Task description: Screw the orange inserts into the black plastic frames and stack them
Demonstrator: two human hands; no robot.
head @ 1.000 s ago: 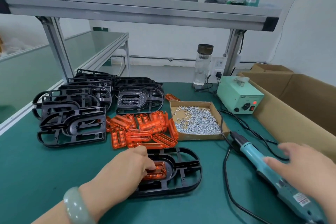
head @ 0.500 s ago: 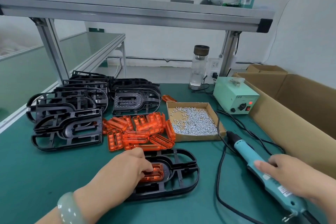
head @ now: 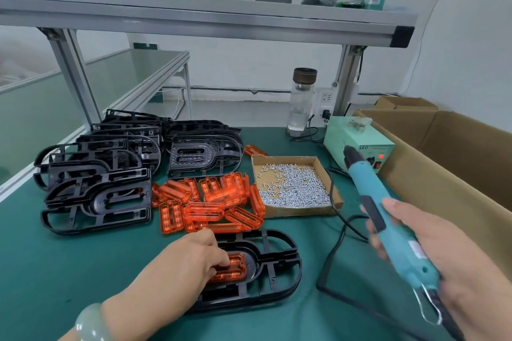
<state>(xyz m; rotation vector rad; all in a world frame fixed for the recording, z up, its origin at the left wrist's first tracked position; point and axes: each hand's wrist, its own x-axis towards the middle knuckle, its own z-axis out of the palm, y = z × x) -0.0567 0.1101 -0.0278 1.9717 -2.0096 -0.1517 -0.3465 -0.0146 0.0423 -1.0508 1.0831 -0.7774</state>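
A black plastic frame (head: 279, 263) lies flat on the green mat in front of me. An orange insert (head: 235, 268) sits in its recess, and my left hand (head: 182, 271) presses down on the insert with its fingertips. My right hand (head: 454, 263) grips a teal electric screwdriver (head: 388, 219), lifted off the mat with its tip pointing up and away. Loose orange inserts (head: 210, 202) are heaped behind the frame. Stacks of black frames (head: 105, 171) stand at the left.
An open cardboard tray of small silver screws (head: 293, 185) sits right of the inserts. Behind it are a green power supply (head: 357, 144) and a glass bottle (head: 302, 102). A large cardboard box (head: 454, 158) borders the right. The screwdriver's black cable (head: 332, 252) loops across the mat.
My right hand closed round the screwdriver and lifted it off the mat, tip swinging upward. My left hand stayed on the insert in the frame.
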